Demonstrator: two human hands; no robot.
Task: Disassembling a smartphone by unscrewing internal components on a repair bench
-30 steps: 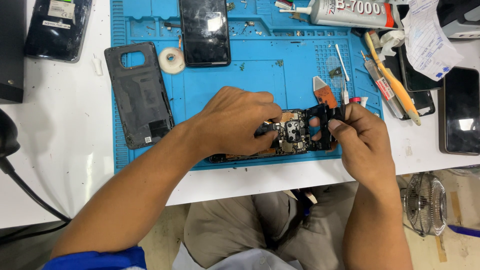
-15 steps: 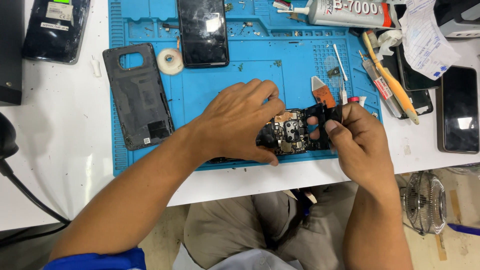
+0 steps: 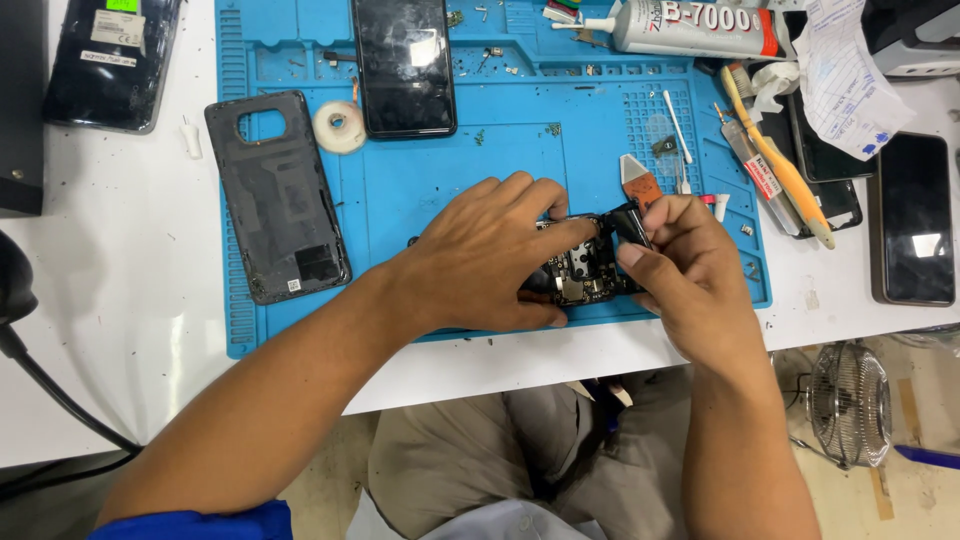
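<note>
Blue mat holds back cover, tape roll, glue tube

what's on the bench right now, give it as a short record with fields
surface: blue mat on a white table
left hand: pressed flat over the opened phone
right hand: pinching a small black part at the phone's right end
left of hands: dark back cover, tape roll
top of mat: black phone, glue tube
right: yellow toothbrush, phone
floor: small fan
</note>
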